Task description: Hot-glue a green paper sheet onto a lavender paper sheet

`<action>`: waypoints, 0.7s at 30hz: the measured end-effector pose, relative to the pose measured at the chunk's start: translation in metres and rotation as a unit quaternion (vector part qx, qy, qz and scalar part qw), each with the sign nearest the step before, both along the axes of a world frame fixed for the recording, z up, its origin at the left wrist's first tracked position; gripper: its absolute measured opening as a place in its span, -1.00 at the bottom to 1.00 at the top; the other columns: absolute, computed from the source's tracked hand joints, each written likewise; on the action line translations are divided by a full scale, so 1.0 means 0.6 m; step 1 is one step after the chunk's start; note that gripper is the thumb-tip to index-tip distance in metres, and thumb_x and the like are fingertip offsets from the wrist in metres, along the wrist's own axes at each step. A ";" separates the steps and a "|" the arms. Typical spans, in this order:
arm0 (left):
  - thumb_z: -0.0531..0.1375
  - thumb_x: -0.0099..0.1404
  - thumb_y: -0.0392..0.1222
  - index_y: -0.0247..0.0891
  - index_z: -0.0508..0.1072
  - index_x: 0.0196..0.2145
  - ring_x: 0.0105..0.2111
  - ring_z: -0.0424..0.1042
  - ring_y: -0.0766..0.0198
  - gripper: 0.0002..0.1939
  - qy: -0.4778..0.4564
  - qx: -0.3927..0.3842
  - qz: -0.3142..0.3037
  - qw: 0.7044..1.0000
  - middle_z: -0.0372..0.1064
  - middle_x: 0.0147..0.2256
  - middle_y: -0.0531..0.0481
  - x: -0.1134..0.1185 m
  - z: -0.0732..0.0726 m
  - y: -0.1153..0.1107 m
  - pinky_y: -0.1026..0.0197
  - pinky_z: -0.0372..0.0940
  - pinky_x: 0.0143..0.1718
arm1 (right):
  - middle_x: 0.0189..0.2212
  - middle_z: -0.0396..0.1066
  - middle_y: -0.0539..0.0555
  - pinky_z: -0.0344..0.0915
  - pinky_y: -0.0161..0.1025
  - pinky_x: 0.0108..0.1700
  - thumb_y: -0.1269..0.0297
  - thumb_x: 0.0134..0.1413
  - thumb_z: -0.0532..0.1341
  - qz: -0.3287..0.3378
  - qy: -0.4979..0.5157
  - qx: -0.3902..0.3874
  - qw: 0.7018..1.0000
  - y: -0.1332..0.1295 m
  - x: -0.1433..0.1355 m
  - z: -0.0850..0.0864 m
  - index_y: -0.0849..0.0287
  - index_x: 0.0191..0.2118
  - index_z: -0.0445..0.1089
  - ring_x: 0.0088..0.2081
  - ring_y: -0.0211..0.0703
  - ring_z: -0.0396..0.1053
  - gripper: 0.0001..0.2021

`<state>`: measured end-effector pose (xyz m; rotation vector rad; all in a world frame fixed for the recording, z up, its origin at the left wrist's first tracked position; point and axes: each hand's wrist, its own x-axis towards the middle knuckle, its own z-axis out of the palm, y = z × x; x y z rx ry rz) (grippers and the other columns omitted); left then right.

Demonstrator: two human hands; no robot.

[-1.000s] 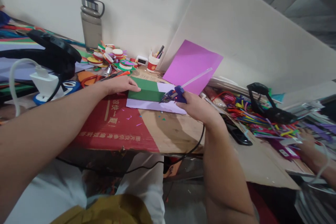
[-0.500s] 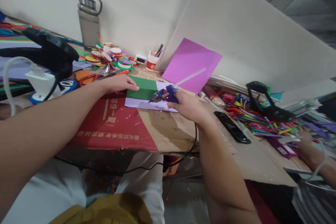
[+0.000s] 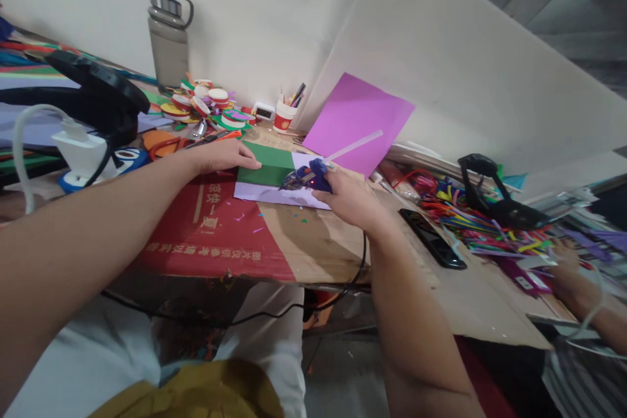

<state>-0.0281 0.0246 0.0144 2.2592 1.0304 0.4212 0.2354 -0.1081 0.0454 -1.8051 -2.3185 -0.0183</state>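
Note:
My right hand is closed round a blue hot glue gun, a clear glue stick jutting from its back. The gun's tip points left and down, at the near edge of a green paper piece. That green piece lies on a pale lilac sheet. My left hand pinches the left part of the green paper between thumb and fingers. From the glue gun a black cord runs down over the table edge.
Behind stand a water bottle, ribbon-like rolls and a pen cup. A purple sheet leans on a white board. A phone and colourful pipe cleaners lie at right, near another person's hand. A power strip is left.
The glue gun's tip has shifted very slightly to the right along the green paper's edge. My left hand keeps its hold, and the view has moved a little.

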 end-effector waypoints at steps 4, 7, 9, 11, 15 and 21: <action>0.19 0.06 0.18 -0.32 0.57 -0.41 -0.31 0.32 0.18 -0.54 -0.008 -0.005 -0.001 1.000 0.43 -0.37 -0.03 0.000 -0.001 0.001 0.18 0.14 -0.20 | -0.12 0.46 0.22 0.23 -0.20 -0.21 0.20 0.16 0.14 -0.040 -0.008 -0.028 0.999 0.000 0.028 0.010 0.20 -0.13 0.37 -0.17 0.01 0.40 -0.77; 0.20 0.05 0.18 -0.29 0.59 -0.36 -0.26 0.33 0.17 -0.54 -0.011 -0.004 0.003 1.000 0.46 -0.31 -0.04 0.000 0.000 0.000 0.18 0.14 -0.16 | -0.11 0.46 0.21 0.23 -0.21 -0.23 0.17 0.15 0.15 -0.057 -0.009 -0.027 0.998 -0.001 0.038 0.013 0.20 -0.12 0.37 -0.17 0.00 0.40 -0.75; 0.19 0.06 0.19 -0.29 0.59 -0.36 -0.25 0.33 0.17 -0.53 -0.015 -0.005 0.000 1.000 0.47 -0.29 -0.05 0.000 0.000 0.000 0.18 0.14 -0.14 | -0.11 0.46 0.22 0.23 -0.21 -0.23 0.16 0.14 0.15 -0.063 -0.015 -0.023 0.998 -0.002 0.039 0.013 0.20 -0.11 0.37 -0.17 0.00 0.40 -0.73; 0.19 0.06 0.19 -0.30 0.58 -0.36 -0.26 0.33 0.18 -0.53 -0.019 -0.007 -0.002 1.000 0.47 -0.31 -0.05 0.000 0.000 0.000 0.19 0.15 -0.17 | -0.11 0.46 0.23 0.23 -0.20 -0.22 0.17 0.15 0.15 -0.067 -0.023 -0.018 0.997 -0.003 0.038 0.013 0.21 -0.11 0.37 -0.17 0.01 0.40 -0.73; 0.20 0.06 0.18 -0.31 0.57 -0.40 -0.35 0.30 0.22 -0.55 -0.010 -0.011 0.000 1.000 0.42 -0.41 -0.02 -0.001 -0.001 0.000 0.22 0.13 -0.25 | -0.15 0.47 0.24 0.23 -0.20 -0.22 0.19 0.14 0.14 -0.072 -0.032 -0.010 0.997 -0.003 0.040 0.013 0.22 -0.13 0.37 -0.18 0.02 0.40 -0.75; 0.20 0.06 0.17 -0.31 0.56 -0.41 -0.34 0.29 0.22 -0.56 -0.012 -0.010 -0.003 1.000 0.41 -0.41 -0.01 0.000 -0.001 0.000 0.23 0.12 -0.26 | -0.14 0.47 0.20 0.22 -0.23 -0.23 0.20 0.16 0.14 -0.044 -0.037 -0.010 0.998 -0.003 0.029 0.013 0.19 -0.14 0.38 -0.18 -0.01 0.41 -0.77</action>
